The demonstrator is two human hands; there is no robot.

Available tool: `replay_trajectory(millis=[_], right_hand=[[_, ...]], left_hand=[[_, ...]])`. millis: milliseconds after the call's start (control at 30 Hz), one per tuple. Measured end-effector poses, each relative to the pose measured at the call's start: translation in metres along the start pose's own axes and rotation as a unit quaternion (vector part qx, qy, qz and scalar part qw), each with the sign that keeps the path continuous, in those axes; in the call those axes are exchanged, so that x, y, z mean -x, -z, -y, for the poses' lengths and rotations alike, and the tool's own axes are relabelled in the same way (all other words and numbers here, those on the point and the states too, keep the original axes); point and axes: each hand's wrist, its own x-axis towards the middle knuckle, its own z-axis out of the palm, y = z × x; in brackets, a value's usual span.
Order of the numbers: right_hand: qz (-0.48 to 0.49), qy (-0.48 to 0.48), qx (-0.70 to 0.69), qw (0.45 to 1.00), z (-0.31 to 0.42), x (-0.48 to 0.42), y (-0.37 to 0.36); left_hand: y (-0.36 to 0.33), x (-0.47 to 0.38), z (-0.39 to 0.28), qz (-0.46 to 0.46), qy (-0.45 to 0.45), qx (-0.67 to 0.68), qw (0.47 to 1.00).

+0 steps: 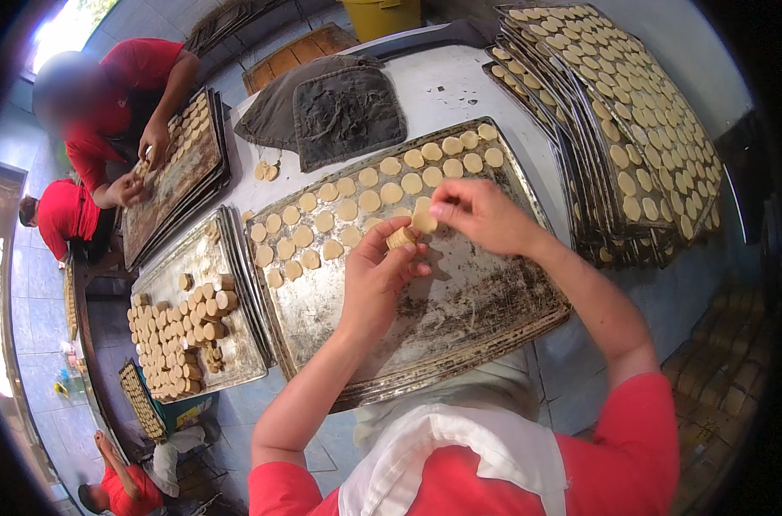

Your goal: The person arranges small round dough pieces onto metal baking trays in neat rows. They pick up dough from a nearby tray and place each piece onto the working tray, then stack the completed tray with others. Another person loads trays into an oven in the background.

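Observation:
My left hand (384,264) holds a short stack of thin dough discs (401,239) between thumb and fingers. Pinched in the fingertips of my right hand (471,216) is a single dough disc (424,217), close beside the stack. Both hands are over a worn metal baking tray (339,322), the top one of a pile. Rows of flat dough discs (391,192) lie along its far side, from the left edge to the far right corner. The tray's near part shows bare, stained metal. My hands hide part of the third row.
Left, another tray (246,348) holds many stacked dough discs (165,335). Dark cloth mitts (349,113) lie beyond my tray. Piled trays of discs (649,129) stand at right. A co-worker (139,71) handles discs at upper left; two more people are farther off.

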Motion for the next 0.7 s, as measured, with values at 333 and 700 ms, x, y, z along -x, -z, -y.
replay_trajectory(millis=[333,700], right_hand=[[-0.064,-0.005,0.123,0.990,-0.006,0.005,0.009],[-0.064,0.022,0.125,0.990,-0.020,0.013,0.028]], left_hand=[[-0.007,-0.007,-0.001,-0.022,0.012,-0.109,0.994],[-0.022,-0.009,0.005,0.076,0.031,-0.076,0.994]])
